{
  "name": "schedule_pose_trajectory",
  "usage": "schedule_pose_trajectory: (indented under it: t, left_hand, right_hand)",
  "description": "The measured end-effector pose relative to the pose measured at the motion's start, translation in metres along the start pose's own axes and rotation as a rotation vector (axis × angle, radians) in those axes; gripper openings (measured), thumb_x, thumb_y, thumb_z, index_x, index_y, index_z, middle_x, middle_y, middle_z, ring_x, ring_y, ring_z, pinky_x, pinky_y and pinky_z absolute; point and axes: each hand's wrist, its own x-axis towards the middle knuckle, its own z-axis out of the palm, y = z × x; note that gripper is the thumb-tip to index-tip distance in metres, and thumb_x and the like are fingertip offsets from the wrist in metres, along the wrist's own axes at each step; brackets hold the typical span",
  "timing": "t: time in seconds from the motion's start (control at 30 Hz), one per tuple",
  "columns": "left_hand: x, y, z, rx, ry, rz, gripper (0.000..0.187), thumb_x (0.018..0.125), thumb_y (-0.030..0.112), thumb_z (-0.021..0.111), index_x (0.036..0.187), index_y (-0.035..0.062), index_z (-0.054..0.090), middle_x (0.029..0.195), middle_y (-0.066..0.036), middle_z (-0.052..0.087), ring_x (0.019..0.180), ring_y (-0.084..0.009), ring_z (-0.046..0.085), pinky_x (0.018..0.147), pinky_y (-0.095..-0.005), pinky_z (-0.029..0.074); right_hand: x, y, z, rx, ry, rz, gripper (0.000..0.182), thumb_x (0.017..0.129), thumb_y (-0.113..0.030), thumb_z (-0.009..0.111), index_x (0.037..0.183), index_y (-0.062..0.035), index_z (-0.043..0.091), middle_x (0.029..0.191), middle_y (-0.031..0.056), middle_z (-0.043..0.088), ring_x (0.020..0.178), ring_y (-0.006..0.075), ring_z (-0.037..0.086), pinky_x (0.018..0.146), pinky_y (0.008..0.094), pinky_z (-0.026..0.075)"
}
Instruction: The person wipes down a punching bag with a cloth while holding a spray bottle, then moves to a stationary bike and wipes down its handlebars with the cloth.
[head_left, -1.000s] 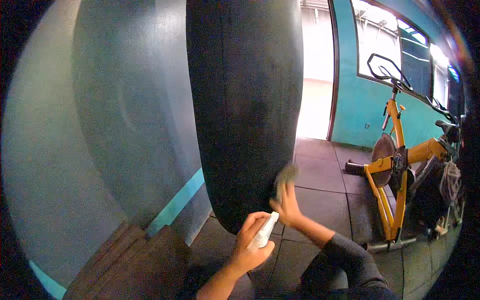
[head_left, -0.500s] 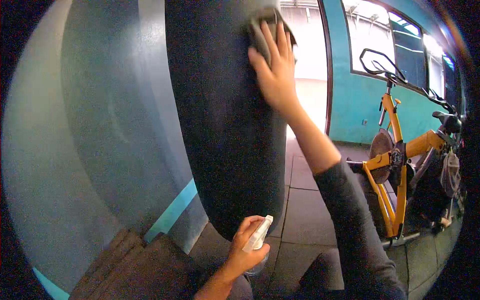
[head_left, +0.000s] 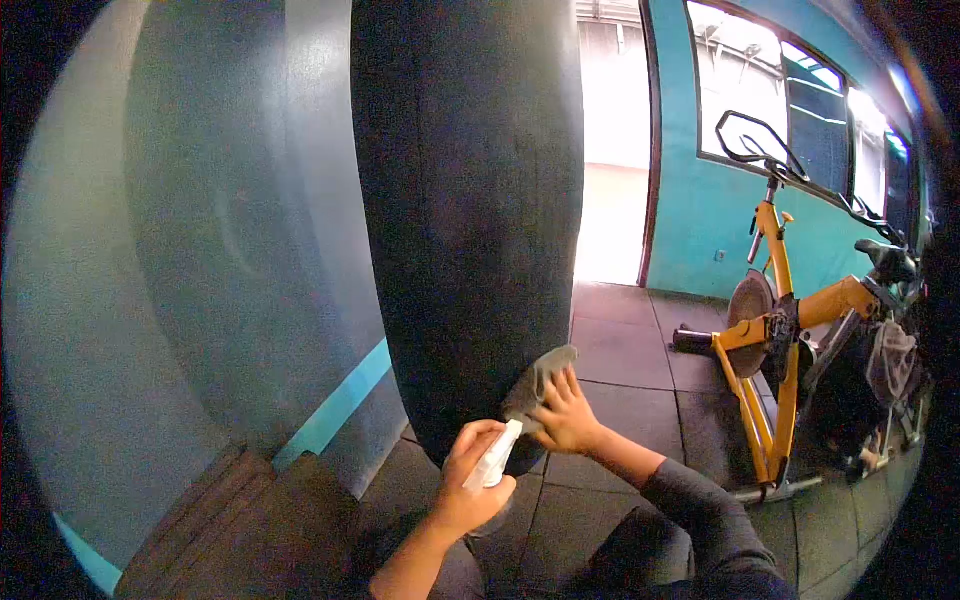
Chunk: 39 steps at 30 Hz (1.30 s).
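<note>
A tall black punching bag [head_left: 470, 220] hangs in the middle of the view. Low on its right side, my right hand [head_left: 570, 415] presses a grey cloth [head_left: 540, 385] flat against the surface, fingers spread over it. Just to the left, my left hand [head_left: 475, 480] is wrapped round a spray bottle with a white head [head_left: 497, 455]; its lower part is mostly hidden by the hand. The nozzle is close to the cloth, in front of the bag's bottom end.
A yellow exercise bike [head_left: 785, 330] stands on the right, near a teal wall [head_left: 700, 230] with windows. Behind the bag is a bright doorway [head_left: 615, 150]. A grey-blue wall [head_left: 220, 230] rises at the left. Dark tiles [head_left: 630, 430] cover the floor.
My right hand has moved with the cloth from high on the bag down to its lower right side. My left hand, with the bottle, has shifted slightly.
</note>
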Motion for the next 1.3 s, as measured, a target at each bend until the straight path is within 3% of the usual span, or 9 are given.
schedule_pose_trajectory:
  t: [0.27,0.43,0.63,0.73,0.8,0.9,0.97,1.07,1.3]
  left_hand:
    - [-0.01,0.002,0.007,0.009,0.005,0.002,0.053,0.06,-0.003,0.063,0.113,0.0001,0.056,0.114,-0.012,0.052,0.104,-0.0268,0.056,0.089,-0.0321,0.046]
    - [-0.009,-0.003,0.01,-0.03,0.0,-0.04,0.053,0.06,-0.002,0.063,0.112,0.0003,0.057,0.113,-0.013,0.052,0.105,-0.0276,0.056,0.09,-0.0325,0.046]
    - [-0.01,0.0,0.007,0.005,0.032,0.054,0.052,0.06,-0.003,0.062,0.111,-0.0005,0.057,0.112,-0.013,0.052,0.104,-0.0281,0.057,0.09,-0.0339,0.046]
    - [-0.014,0.007,0.001,0.066,0.022,0.09,0.051,0.06,-0.003,0.062,0.111,-0.0009,0.057,0.113,-0.012,0.052,0.104,-0.0278,0.057,0.09,-0.034,0.046]
    - [-0.018,-0.002,0.001,0.027,0.034,0.09,0.054,0.06,-0.003,0.062,0.114,0.0,0.056,0.113,-0.012,0.052,0.099,-0.0253,0.057,0.085,-0.0322,0.047]
    - [-0.019,-0.002,-0.003,0.051,0.069,0.133,0.057,0.059,-0.003,0.062,0.116,0.0004,0.056,0.113,-0.012,0.051,0.095,-0.0233,0.057,0.082,-0.0306,0.048]
    - [-0.018,-0.003,-0.007,0.121,0.097,0.175,0.057,0.059,-0.003,0.063,0.116,-0.0002,0.056,0.113,-0.012,0.051,0.096,-0.0237,0.057,0.082,-0.0307,0.048]
    - [-0.018,-0.002,-0.006,0.026,0.085,0.079,0.055,0.061,-0.005,0.062,0.115,-0.0002,0.056,0.113,-0.011,0.051,0.097,-0.0233,0.056,0.084,-0.0298,0.047]
    - [-0.013,0.0,-0.007,0.008,0.089,0.1,0.053,0.061,-0.005,0.061,0.113,-0.0003,0.057,0.113,-0.011,0.052,0.101,-0.0266,0.056,0.088,-0.0321,0.046]
  right_hand:
    - [0.218,0.023,-0.135,-0.246,0.398,0.048,0.064,0.082,-0.03,0.055,0.142,-0.0214,0.036,0.153,0.0131,0.018,0.141,0.0396,0.013,0.11,0.0611,0.009]
    - [0.29,0.046,-0.169,-0.432,0.616,0.001,0.06,0.085,-0.031,0.053,0.139,-0.01,0.039,0.153,0.0091,0.021,0.142,0.0321,0.013,0.111,0.0578,0.012]
    - [0.183,-0.003,-0.11,-0.341,0.035,-0.148,0.082,0.067,-0.031,0.061,0.142,-0.0115,0.036,0.153,0.0088,0.023,0.14,0.0265,0.022,0.113,0.052,0.009]
    - [0.108,-0.014,-0.066,-0.309,-0.292,-0.279,0.083,0.07,-0.039,0.065,0.143,-0.0123,0.034,0.152,0.0067,0.025,0.134,0.0225,0.033,0.103,0.052,0.031]
    - [0.073,-0.018,-0.051,-0.207,-0.444,-0.544,0.06,0.083,-0.032,0.052,0.139,-0.0123,0.04,0.148,0.0058,0.036,0.129,0.0174,0.041,0.097,0.0371,0.04]
    - [0.064,0.012,-0.022,-0.167,-0.48,-0.825,0.052,0.088,-0.028,0.045,0.137,-0.012,0.042,0.146,0.0059,0.037,0.127,0.0186,0.044,0.1,0.0339,0.039]
    - [0.119,0.009,-0.061,-0.182,-0.369,-0.817,0.048,0.091,-0.028,0.042,0.137,-0.0163,0.043,0.143,0.0033,0.041,0.13,0.0157,0.041,0.103,0.0353,0.038]
    - [0.198,0.019,-0.121,-0.165,-0.165,-0.484,0.065,0.074,-0.029,0.053,0.138,-0.02,0.043,0.143,0.0076,0.041,0.129,0.026,0.041,0.105,0.0509,0.032]
    - [0.285,0.03,-0.166,-0.504,0.348,-0.186,0.065,0.072,-0.021,0.061,0.136,-0.0189,0.046,0.147,0.0072,0.034,0.138,0.0297,0.027,0.112,0.0509,0.019]
